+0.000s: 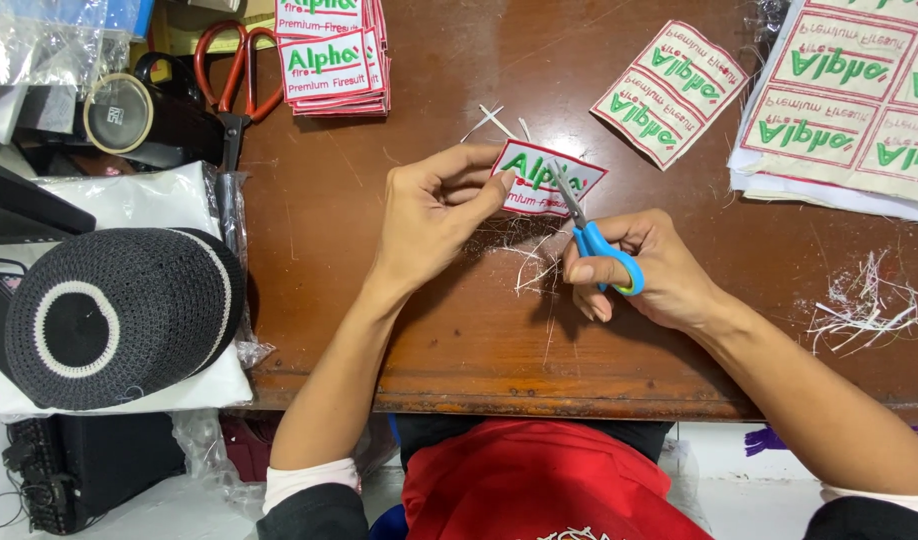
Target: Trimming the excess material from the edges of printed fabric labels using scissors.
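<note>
My left hand (434, 215) pinches the left edge of a white embroidered patch (539, 190) with green lettering and a red border, holding it just above the brown wooden table (459, 330). My right hand (644, 270) grips small scissors with blue handles (594, 235). Their blades point up and left and lie against the patch near its middle. White thread trimmings (534, 265) are scattered on the table below the patch.
A stack of finished patches (329, 60) and red-handled scissors (234, 75) lie at the back left. An uncut patch strip (669, 90) and a large patch sheet (849, 100) sit at the back right. A black knitted cap (114, 315) rests on white cloth at left. More trimmings (864, 300) lie right.
</note>
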